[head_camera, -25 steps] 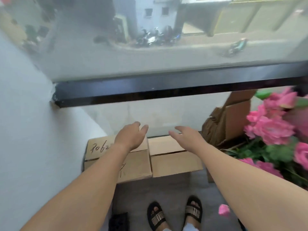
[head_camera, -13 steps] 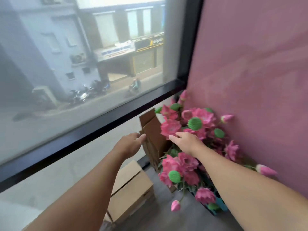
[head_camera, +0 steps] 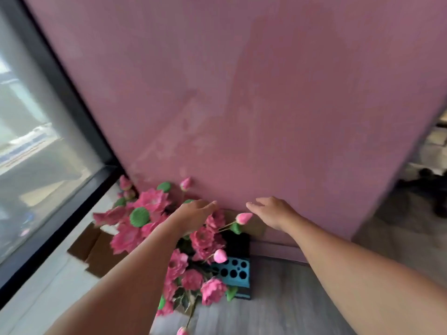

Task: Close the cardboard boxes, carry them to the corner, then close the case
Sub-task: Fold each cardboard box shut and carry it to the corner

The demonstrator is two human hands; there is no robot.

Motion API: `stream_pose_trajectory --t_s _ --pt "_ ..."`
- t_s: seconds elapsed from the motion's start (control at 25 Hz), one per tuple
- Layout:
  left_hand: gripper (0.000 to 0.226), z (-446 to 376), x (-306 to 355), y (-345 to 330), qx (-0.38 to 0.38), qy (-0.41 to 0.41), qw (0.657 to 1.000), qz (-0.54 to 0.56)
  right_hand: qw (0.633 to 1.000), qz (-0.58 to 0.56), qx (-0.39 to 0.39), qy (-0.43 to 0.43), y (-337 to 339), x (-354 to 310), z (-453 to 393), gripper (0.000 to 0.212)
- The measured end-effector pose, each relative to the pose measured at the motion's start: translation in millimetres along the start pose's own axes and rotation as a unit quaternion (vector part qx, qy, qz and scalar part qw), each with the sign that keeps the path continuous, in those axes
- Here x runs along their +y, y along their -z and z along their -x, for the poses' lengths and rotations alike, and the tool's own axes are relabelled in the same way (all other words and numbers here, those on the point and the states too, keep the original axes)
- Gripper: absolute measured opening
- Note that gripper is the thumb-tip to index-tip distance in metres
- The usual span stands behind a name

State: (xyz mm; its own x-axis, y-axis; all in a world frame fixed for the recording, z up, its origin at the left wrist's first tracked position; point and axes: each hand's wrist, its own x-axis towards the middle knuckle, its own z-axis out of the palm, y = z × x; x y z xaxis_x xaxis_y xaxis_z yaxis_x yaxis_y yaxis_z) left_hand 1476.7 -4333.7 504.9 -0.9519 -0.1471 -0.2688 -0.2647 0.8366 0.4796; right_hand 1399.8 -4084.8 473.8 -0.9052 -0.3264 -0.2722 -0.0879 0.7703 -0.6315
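Both my arms reach forward over a heap of pink artificial flowers. My left hand hovers above the blooms with relaxed fingers and holds nothing. My right hand is held out empty in front of the pink wall, fingers loosely extended. Brown cardboard flaps lie on the floor at the left, partly under the flowers. No closed box and no case is in view.
A blue perforated crate sits among the flowers on the grey wooden floor. A large window with a black frame fills the left side. Beyond the wall's right edge, dark objects lie on the floor.
The view has swung right, from the two closed boxes under the window to the pink wall and flowers. Both hands stayed raised and empty throughout.
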Motion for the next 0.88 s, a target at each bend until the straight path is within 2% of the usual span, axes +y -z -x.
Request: stream_pose_trajectory --t_s 0.12,0.16,0.28,0.4,0.56,0.72,0.88 --pt "0.054 -51 71 -23 -0.035 -0.006 0.998 0.057 0.997 -0.003 0.050 -0.061 49 60 5 0.086" --pt "0.052 -71 95 -32 -0.051 -0.043 0.995 0.072 0.994 -0.003 0.070 -0.083 63 81 7 0.086" --pt "0.062 -113 171 -59 -0.117 -0.101 0.988 0.029 0.977 -0.017 0.129 -0.171 104 130 22 0.085" --pt "0.076 -139 242 -83 -0.188 -0.221 0.955 -0.055 0.958 -0.051 0.182 -0.215 139 168 44 0.072" --pt "0.072 -165 337 -127 -0.259 -0.336 0.902 -0.081 0.906 -0.083 0.267 -0.319 174 222 90 0.071" --pt "0.058 -172 415 -182 -0.322 -0.387 0.861 -0.070 0.861 -0.103 0.311 -0.388 200 274 127 0.065" --pt "0.069 -182 505 -246 -0.336 -0.419 0.838 -0.097 0.819 -0.143 0.352 -0.430 234 344 149 0.072"
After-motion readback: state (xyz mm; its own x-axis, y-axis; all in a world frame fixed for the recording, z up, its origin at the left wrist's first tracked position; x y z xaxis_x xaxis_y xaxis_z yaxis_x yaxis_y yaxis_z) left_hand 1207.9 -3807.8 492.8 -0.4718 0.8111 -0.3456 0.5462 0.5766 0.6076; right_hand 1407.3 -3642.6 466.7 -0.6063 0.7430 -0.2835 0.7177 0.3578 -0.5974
